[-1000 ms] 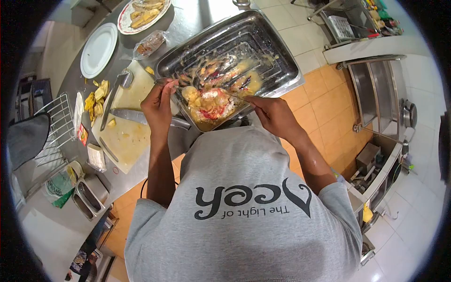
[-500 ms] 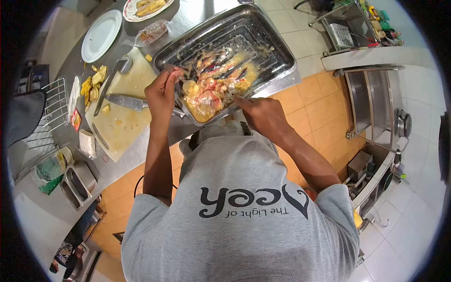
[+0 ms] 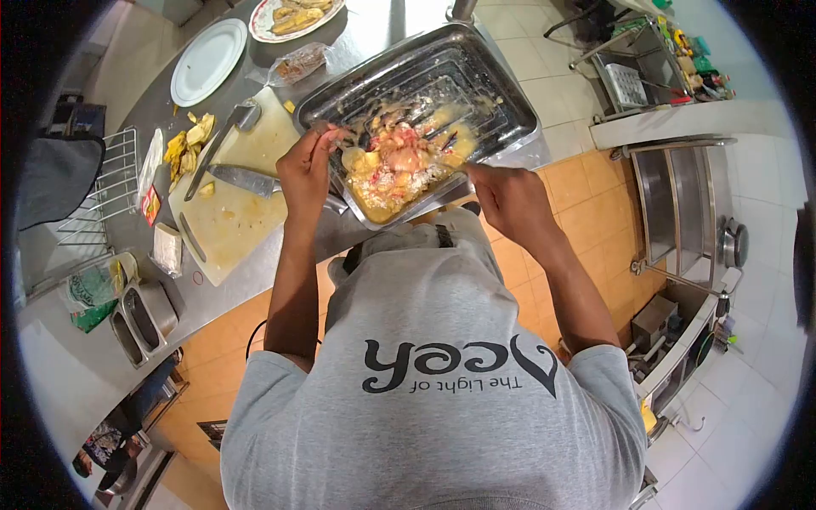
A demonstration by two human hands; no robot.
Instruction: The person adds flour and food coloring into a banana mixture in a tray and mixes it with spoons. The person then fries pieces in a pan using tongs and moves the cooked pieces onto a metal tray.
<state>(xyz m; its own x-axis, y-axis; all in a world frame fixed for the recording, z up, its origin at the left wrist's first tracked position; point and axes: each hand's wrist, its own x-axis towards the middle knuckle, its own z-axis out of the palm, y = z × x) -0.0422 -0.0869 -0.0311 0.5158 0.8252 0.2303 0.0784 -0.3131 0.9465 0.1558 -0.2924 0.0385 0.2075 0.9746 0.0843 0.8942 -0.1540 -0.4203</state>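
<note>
A dark rectangular metal tray (image 3: pixel 476 76) is tilted across the counter edge. Wet yellow food with red and white bits (image 3: pixel 399 161) is gathered in its near left part. My left hand (image 3: pixel 308 170) is closed at the tray's left rim, fingertips pinched on a thin utensil that reaches over the food. At the near rim, my right hand (image 3: pixel 510 202) is closed round another thin utensil, its tip down by the food. Both utensils' ends are hard to make out.
Left of the tray, a knife (image 3: pixel 242 179) lies on a cutting board (image 3: pixel 229 234) beside yellow peels (image 3: pixel 187 149). Behind are a white plate (image 3: pixel 208 62), a plate of fried pieces (image 3: pixel 297 17) and a wrapped package (image 3: pixel 297 65). Another person (image 3: pixel 106 442) shows at lower left.
The reddish and white food has been turned and spread within the tray. My right hand has shifted slightly along the near rim. The whole view has swung a little.
</note>
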